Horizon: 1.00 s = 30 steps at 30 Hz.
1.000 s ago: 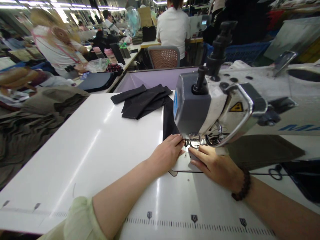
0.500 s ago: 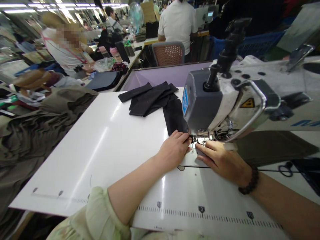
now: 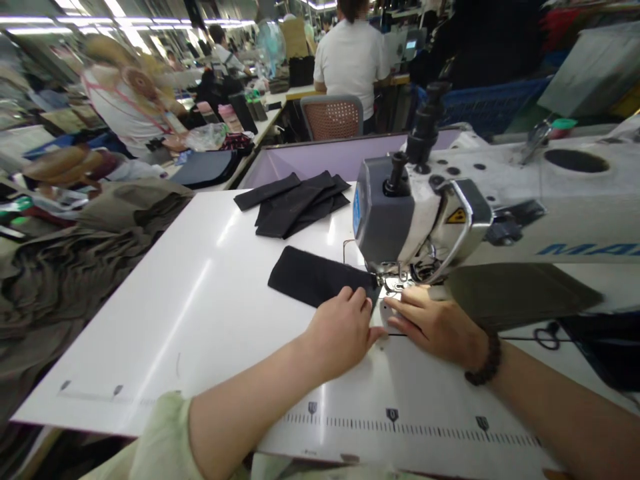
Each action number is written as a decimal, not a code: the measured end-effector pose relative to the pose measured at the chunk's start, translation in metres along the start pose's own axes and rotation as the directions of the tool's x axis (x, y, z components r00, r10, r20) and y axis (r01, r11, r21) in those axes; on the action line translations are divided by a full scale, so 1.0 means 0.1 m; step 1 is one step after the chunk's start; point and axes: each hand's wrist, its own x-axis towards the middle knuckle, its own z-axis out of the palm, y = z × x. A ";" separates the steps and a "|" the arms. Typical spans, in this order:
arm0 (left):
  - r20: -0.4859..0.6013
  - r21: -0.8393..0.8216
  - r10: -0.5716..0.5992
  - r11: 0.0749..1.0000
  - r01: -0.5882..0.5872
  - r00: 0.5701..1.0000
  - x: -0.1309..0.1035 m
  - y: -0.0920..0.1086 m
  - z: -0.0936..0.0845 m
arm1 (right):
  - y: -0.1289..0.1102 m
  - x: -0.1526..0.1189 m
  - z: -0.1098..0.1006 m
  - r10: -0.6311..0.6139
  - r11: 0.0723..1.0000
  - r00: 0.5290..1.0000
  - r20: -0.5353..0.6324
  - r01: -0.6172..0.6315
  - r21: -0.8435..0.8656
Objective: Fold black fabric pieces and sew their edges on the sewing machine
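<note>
A black fabric piece (image 3: 310,275) lies slanted on the white sewing table, its right end at the needle area of the sewing machine (image 3: 383,213). My left hand (image 3: 340,330) has its fingers curled onto the lower right part of that piece, thumb apart toward the needle plate. On the plate, just in front of the presser foot (image 3: 397,281), rests my right hand (image 3: 440,327), fingers stretched out and side by side; I see no cloth in them. A dark bead bracelet circles the right wrist. The stitching point is too small to make out.
Several black fabric pieces (image 3: 300,203) are heaped behind. Olive cloth (image 3: 520,293) lies under the machine arm, with scissors (image 3: 547,335) and a dark flat object (image 3: 600,350) nearby. Brown-green fabric (image 3: 65,260) is piled left. Other people sit or stand beyond the table.
The black piece has swung from pointing away behind the needle to pointing left across the table. My left hand has shifted slightly toward me with it. The right hand stays near the presser foot.
</note>
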 end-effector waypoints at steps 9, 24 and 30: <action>-0.003 -0.112 0.284 0.953 -0.282 0.959 -0.21 0.09 0.02 | -0.10 -0.04 -0.07 -0.267 0.959 0.964 -0.003 0.266 0.097; -0.117 -0.087 0.302 0.946 -0.313 0.946 -0.12 -0.02 0.18 | -0.06 -0.04 -0.01 -0.163 0.987 0.987 -0.010 0.163 0.013; -0.087 -0.126 0.238 0.961 -0.248 0.967 0.02 -0.15 0.17 | -0.02 -0.02 0.04 -0.033 0.999 0.999 0.035 0.034 -0.041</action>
